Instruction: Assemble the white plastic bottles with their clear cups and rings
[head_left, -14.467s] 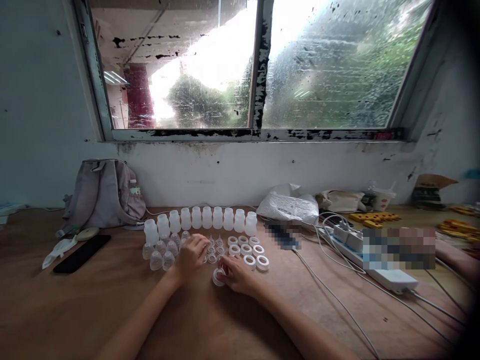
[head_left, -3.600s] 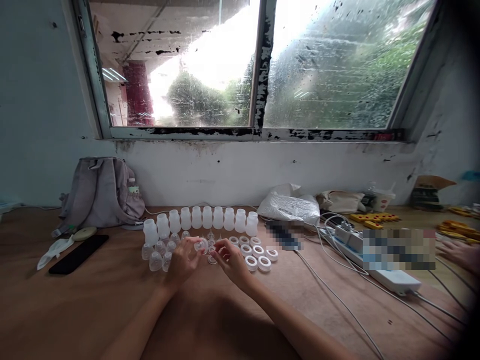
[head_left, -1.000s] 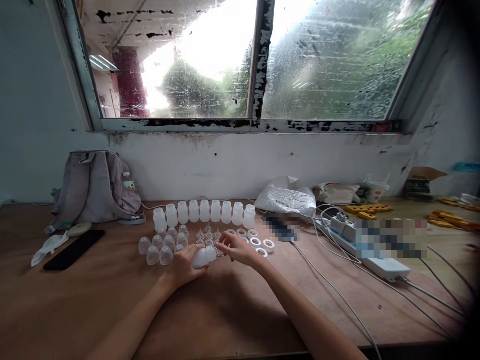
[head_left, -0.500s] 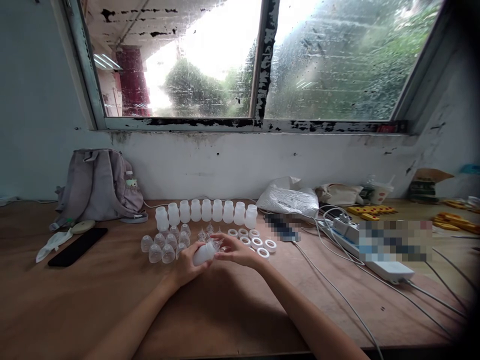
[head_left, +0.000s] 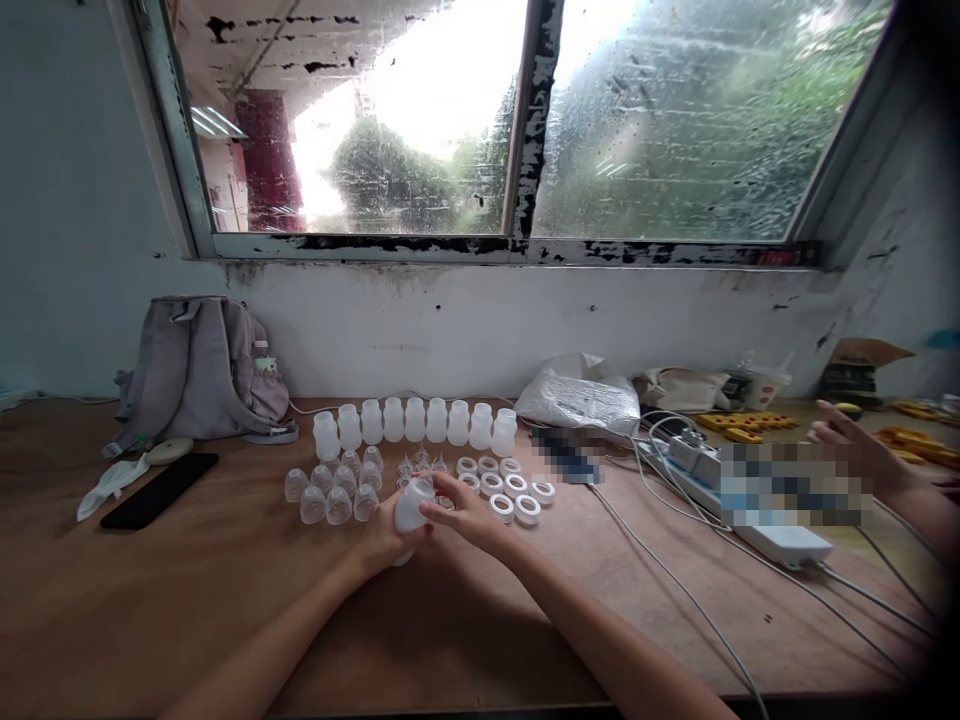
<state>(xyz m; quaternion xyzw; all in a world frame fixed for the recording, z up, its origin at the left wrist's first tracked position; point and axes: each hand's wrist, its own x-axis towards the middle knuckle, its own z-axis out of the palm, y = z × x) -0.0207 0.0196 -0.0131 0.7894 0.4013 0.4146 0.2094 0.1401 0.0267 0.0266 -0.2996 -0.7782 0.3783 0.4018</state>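
Note:
My left hand (head_left: 381, 537) is wrapped round a frosted white bottle (head_left: 410, 508), tilted above the table. The fingers of my right hand (head_left: 463, 515) grip the same bottle near its upper end. Behind my hands, a curved row of several frosted bottles (head_left: 415, 420) stands upright. Several clear domed caps (head_left: 339, 506) lie to the left of the held bottle. White rings (head_left: 528, 510) are grouped to its right. Pointed clear teats (head_left: 421, 455) sit between these groups, partly hidden by my hands.
A grey backpack (head_left: 202, 370) and a black phone-like slab (head_left: 160, 491) are at the left. Silvery packaging (head_left: 581, 398) lies by the wall. A power strip (head_left: 780, 538) with cables is at the right, near another person's hand (head_left: 862, 452).
The held bottle has turned more upright, and my right fingers have closed in on its upper part. Another person's hand has entered at the right.

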